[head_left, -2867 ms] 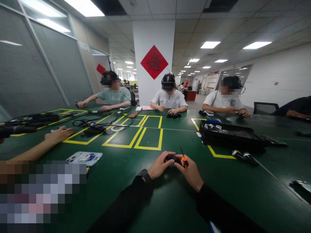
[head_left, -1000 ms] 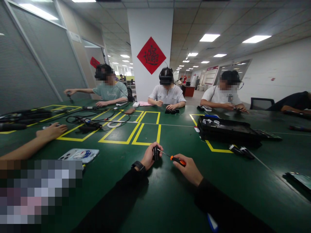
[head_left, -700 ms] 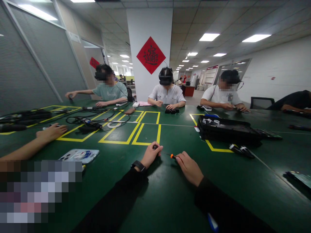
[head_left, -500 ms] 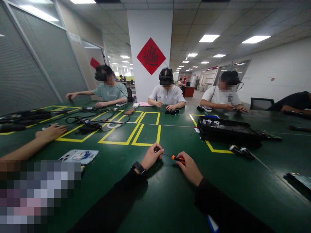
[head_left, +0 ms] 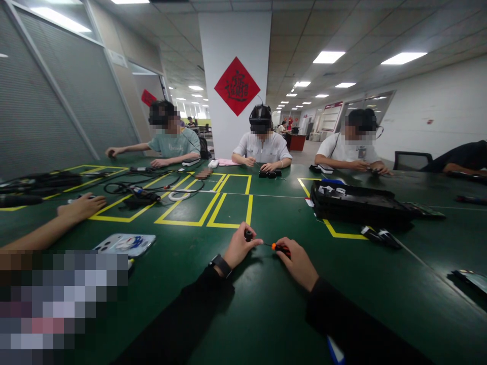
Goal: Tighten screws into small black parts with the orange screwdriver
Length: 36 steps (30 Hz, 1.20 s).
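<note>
Near the middle of the green table, my left hand is closed round a small dark round part. My right hand grips an orange and black screwdriver by its handle. The thin shaft points left toward my left hand, and its tip is hidden by the left thumb and fingertips. A black watch sits on my left wrist.
A phone lies at the left, by another person's hand. Cables cover the left rear. A black tray stands at the right, with small black parts before it. Several people sit around.
My left thumb has stretched out along the shaft, and the small dark part shows more. The far-left person's hand no longer shows the dark object.
</note>
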Each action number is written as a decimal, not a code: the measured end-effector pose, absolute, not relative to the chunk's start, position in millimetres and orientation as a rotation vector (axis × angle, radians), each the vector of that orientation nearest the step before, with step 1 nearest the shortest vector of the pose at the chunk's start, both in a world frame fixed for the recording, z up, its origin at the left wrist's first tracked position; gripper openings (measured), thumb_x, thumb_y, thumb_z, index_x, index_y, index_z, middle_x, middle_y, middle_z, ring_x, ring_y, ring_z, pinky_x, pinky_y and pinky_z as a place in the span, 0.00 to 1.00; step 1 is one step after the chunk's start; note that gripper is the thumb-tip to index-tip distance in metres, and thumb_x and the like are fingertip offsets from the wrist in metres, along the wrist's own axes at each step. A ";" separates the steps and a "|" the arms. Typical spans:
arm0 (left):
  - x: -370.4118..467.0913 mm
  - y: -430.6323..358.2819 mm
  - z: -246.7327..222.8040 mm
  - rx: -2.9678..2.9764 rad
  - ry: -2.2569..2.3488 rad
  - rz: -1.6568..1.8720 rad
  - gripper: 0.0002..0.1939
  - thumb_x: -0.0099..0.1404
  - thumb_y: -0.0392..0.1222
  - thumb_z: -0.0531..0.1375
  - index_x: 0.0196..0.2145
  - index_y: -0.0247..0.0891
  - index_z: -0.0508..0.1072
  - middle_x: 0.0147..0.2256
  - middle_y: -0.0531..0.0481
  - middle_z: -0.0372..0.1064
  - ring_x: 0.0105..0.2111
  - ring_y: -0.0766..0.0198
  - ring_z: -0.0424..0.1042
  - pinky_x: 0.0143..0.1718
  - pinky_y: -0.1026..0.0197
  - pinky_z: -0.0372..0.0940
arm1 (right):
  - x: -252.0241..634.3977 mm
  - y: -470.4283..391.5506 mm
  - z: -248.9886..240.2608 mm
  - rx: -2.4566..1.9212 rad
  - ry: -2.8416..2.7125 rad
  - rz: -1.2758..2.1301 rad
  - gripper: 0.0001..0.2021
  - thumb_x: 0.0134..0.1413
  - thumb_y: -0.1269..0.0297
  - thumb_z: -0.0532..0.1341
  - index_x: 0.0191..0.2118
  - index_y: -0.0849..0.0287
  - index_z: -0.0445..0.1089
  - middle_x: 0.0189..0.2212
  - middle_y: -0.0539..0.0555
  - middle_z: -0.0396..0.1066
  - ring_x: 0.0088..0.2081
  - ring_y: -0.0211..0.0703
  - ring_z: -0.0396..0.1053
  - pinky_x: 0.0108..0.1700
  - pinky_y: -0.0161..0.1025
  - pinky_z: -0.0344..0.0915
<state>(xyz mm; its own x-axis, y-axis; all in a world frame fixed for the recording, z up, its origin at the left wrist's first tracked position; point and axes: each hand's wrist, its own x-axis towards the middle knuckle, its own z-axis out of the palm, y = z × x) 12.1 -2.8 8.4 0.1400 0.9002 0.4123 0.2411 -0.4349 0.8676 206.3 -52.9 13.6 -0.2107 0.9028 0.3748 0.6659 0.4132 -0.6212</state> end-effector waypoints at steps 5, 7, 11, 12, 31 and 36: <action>13.9 -3.6 5.8 1.771 1.071 1.312 0.17 0.48 0.45 0.63 0.31 0.38 0.61 0.26 0.55 0.64 0.27 0.68 0.63 0.31 0.65 0.56 | 203.9 -56.9 15.6 -1.307 -1.979 0.465 0.07 0.50 0.68 0.55 0.38 0.56 0.64 0.34 0.50 0.67 0.37 0.40 0.64 0.41 0.38 0.59; 13.5 -2.8 5.9 1.758 1.052 1.311 0.16 0.49 0.44 0.62 0.32 0.38 0.60 0.25 0.55 0.64 0.26 0.68 0.63 0.32 0.65 0.56 | 202.7 -58.0 15.9 -1.316 -1.992 0.452 0.07 0.51 0.68 0.54 0.38 0.56 0.64 0.35 0.51 0.67 0.38 0.40 0.64 0.41 0.38 0.59; 11.7 -0.7 8.0 1.810 1.081 1.292 0.13 0.49 0.46 0.62 0.28 0.37 0.63 0.25 0.55 0.63 0.26 0.68 0.62 0.31 0.65 0.55 | 200.1 -58.5 16.0 -1.323 -2.033 0.355 0.09 0.54 0.64 0.52 0.39 0.59 0.65 0.36 0.55 0.66 0.39 0.42 0.62 0.43 0.40 0.58; 11.3 -0.4 8.5 1.822 1.095 1.287 0.13 0.50 0.47 0.61 0.27 0.37 0.64 0.25 0.55 0.63 0.26 0.68 0.61 0.30 0.65 0.55 | 199.4 -58.3 16.1 -1.322 -2.041 0.331 0.10 0.56 0.63 0.50 0.38 0.59 0.66 0.35 0.55 0.65 0.39 0.43 0.61 0.44 0.41 0.58; 11.6 -3.3 13.2 1.804 1.076 1.254 0.14 0.48 0.48 0.62 0.25 0.36 0.64 0.24 0.55 0.61 0.25 0.68 0.59 0.29 0.66 0.54 | 205.5 -55.7 18.0 -1.287 -1.947 0.534 0.09 0.52 0.64 0.54 0.40 0.59 0.65 0.36 0.53 0.67 0.38 0.40 0.64 0.42 0.38 0.60; 10.8 -2.4 12.5 1.747 1.057 1.244 0.14 0.46 0.47 0.63 0.25 0.36 0.64 0.23 0.55 0.61 0.24 0.69 0.58 0.28 0.66 0.53 | 205.0 -56.1 18.6 -1.302 -2.001 0.440 0.11 0.55 0.64 0.50 0.37 0.59 0.68 0.35 0.54 0.68 0.39 0.42 0.62 0.44 0.41 0.58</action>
